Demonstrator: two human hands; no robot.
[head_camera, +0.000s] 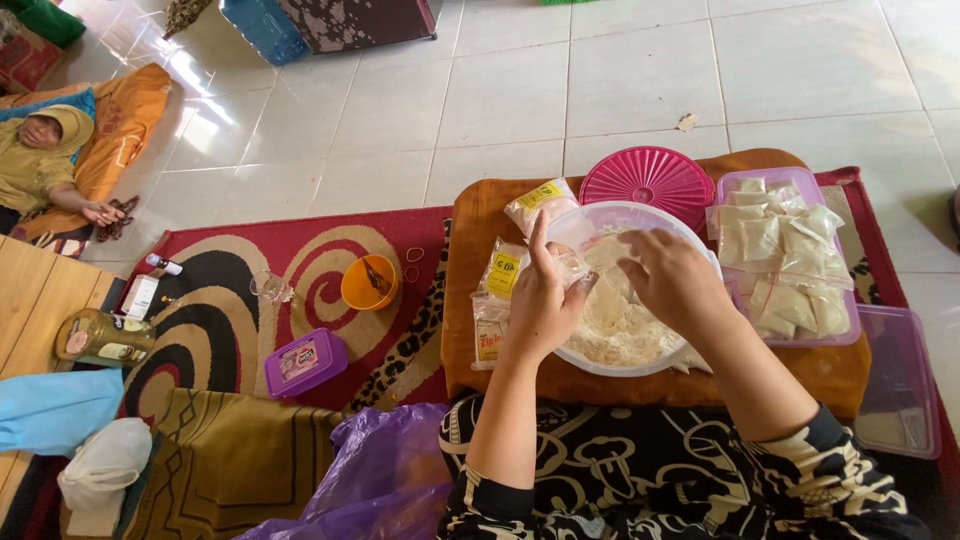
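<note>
Hands are held over a white bowl (640, 355) of flour: a small clear bag (572, 262) is pinched open in the left hand (540, 300), while the right hand (675, 280) hovers beside it, fingers loosely curled; beyond, filled packets wait in a purple tray (845, 335)

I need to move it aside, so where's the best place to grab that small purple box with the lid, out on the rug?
Take the purple box across its two long sides from straight above. It lies flat with its lid shut, with open rug around it.
</note>
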